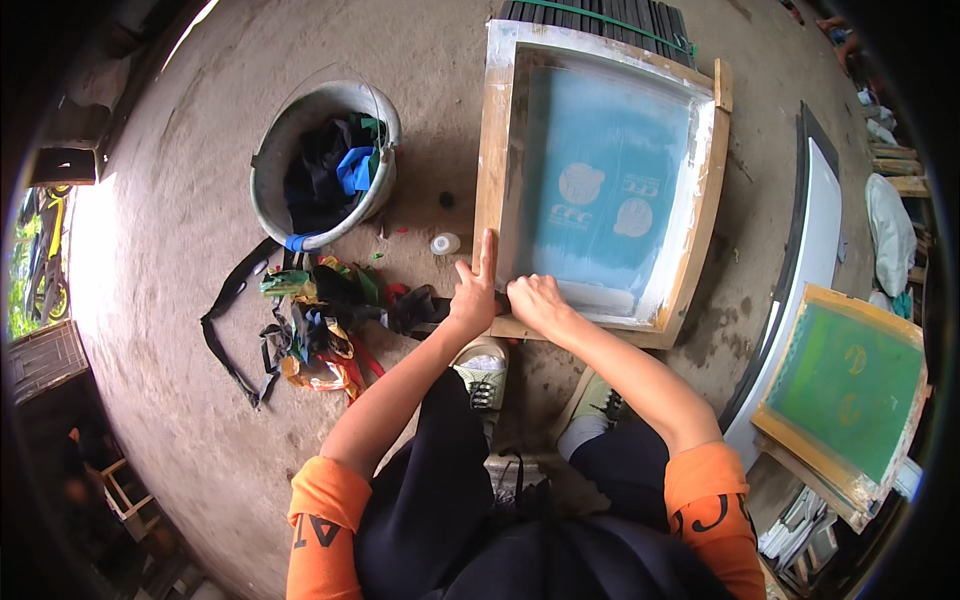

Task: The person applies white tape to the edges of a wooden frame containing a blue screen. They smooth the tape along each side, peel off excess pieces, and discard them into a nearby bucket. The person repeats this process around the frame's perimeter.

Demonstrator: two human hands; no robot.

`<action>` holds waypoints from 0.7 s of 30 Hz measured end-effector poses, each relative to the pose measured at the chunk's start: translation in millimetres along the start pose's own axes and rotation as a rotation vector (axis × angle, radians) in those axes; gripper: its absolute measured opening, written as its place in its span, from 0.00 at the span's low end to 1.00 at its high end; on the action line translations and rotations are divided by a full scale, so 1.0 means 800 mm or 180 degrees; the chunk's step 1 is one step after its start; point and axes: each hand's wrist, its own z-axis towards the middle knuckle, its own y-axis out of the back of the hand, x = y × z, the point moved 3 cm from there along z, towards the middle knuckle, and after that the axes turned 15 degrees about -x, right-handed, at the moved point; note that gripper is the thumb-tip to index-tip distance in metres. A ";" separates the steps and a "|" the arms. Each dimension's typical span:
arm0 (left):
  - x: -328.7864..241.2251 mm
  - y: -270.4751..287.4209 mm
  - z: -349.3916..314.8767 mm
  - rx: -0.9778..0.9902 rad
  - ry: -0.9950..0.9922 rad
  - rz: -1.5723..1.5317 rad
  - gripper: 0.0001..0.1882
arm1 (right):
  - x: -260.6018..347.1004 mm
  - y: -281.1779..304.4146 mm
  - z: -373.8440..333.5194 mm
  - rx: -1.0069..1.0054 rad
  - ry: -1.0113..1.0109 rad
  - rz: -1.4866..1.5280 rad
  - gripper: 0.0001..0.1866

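Observation:
A wooden screen-printing frame (492, 170) with blue mesh and pale printed shapes lies in front of me. My left hand (474, 297) is at its near left corner, gripping the side rail with the index finger stretched along it. Beside it, my right hand (540, 301) is closed in a fist over the near rail. A bit of something dark shows between the hands; whether the right fist holds it is hidden. Dark cloth (415, 308) reaches from a heap of coloured scraps (325, 330) toward my left wrist.
A bucket (262, 190) of dark and blue cloth stands at the left. Near the frame lies a small white bottle (445, 243). Dark strapped slats (620, 25) are behind it. At right are a white board (815, 240) and a green screen frame (850, 380).

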 end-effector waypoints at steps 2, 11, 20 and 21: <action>-0.013 0.006 -0.003 0.0264 0.0043 -0.0054 0.64 | 0.000 0.010 -0.005 -0.0058 -0.0174 0.0188 0.09; -0.010 0.006 -0.010 -0.0375 -0.0964 0.0356 0.67 | -0.012 0.056 -0.032 -0.0395 -0.0686 0.0400 0.14; 0.007 -0.017 -0.002 -0.0200 -0.0348 -0.0115 0.69 | -0.012 0.061 -0.055 -0.0736 -0.0535 0.0121 0.09; 0.007 -0.016 -0.001 -0.0170 -0.0331 -0.0106 0.69 | -0.010 0.064 -0.062 -0.0809 -0.0593 0.0114 0.09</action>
